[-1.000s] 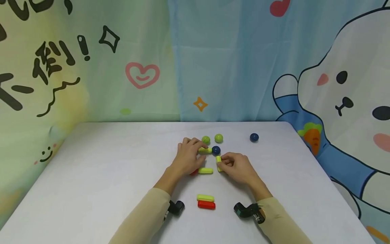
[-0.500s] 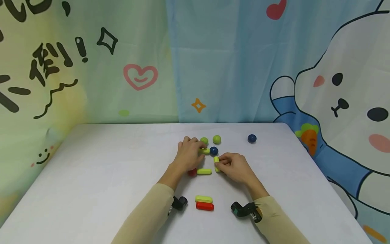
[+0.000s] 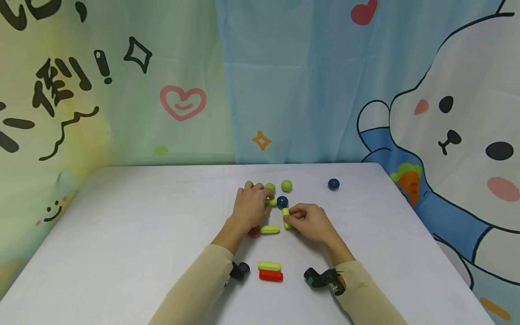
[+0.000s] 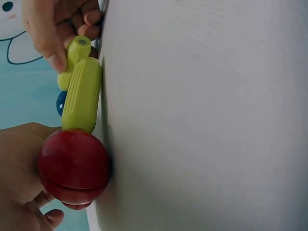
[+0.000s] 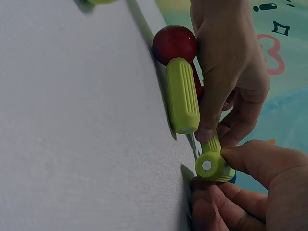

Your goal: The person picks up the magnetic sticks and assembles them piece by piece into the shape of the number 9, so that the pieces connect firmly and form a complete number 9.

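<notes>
My left hand [image 3: 249,205] pinches a yellow-green magnetic stick [image 3: 271,202] between thumb and forefinger. That stick's right end meets a dark blue ball [image 3: 282,201]. In my right hand [image 3: 312,221], thumb and fingertips grip a second yellow-green magnetic stick [image 3: 286,212], its far end right at the blue ball and its near end facing the right wrist camera. Below my left palm lies a red ball [image 4: 72,163] with another yellow-green stick [image 4: 83,94] joined to it, pointing right. Part of a red piece [image 5: 197,79] shows behind that ball, mostly hidden by my left hand.
Two green balls [image 3: 286,185] lie just beyond the left fingers. Farther right is a loose blue ball [image 3: 333,184]. Close to me, a yellow-green stick [image 3: 269,266] and a red stick [image 3: 271,276] lie side by side on the white table [image 3: 162,216]. A printed curtain hangs behind.
The head view has shifted slightly, sliding the scene left. Both hands keep their holds almost unmoved; the left forearm has swung a little, so more of the red ball shows.
</notes>
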Motion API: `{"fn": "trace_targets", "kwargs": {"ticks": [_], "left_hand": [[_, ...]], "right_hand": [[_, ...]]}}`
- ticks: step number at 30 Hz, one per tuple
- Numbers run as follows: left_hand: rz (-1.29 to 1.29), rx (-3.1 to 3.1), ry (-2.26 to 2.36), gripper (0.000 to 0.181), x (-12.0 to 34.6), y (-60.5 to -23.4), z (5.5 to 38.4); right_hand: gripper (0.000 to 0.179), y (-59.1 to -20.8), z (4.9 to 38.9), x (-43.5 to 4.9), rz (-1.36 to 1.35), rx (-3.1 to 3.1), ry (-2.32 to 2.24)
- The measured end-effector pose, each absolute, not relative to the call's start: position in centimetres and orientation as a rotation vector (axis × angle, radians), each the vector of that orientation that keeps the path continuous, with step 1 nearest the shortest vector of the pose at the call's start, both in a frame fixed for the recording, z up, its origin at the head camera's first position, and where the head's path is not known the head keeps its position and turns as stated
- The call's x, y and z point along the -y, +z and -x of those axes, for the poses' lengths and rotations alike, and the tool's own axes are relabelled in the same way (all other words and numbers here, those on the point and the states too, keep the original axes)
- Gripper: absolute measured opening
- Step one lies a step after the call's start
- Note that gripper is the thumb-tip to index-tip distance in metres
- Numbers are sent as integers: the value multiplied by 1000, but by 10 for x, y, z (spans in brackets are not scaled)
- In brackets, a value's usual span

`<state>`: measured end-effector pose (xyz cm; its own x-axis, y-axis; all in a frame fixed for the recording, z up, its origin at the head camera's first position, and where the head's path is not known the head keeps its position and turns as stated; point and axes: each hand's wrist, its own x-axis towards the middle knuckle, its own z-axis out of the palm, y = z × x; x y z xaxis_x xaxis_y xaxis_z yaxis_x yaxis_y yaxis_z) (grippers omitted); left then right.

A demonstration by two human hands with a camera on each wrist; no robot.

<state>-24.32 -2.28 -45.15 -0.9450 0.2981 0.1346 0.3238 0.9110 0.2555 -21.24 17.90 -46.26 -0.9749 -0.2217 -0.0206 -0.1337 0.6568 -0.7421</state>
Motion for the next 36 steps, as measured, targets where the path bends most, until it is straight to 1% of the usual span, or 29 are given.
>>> {"fn": "trace_targets", "kwargs": {"ticks": [20, 28, 36], "left_hand": [[538, 3014, -487, 23, 23, -456, 244], [538, 3014, -488, 25, 24, -457, 246], [542, 3022, -528, 25, 28, -453, 246]], "right_hand": [[28, -464, 209, -174, 134, -2768, -1231], [26, -462, 209, -170, 36, -2813, -1155], [22, -462, 213, -165, 41, -2834, -1144]]}}
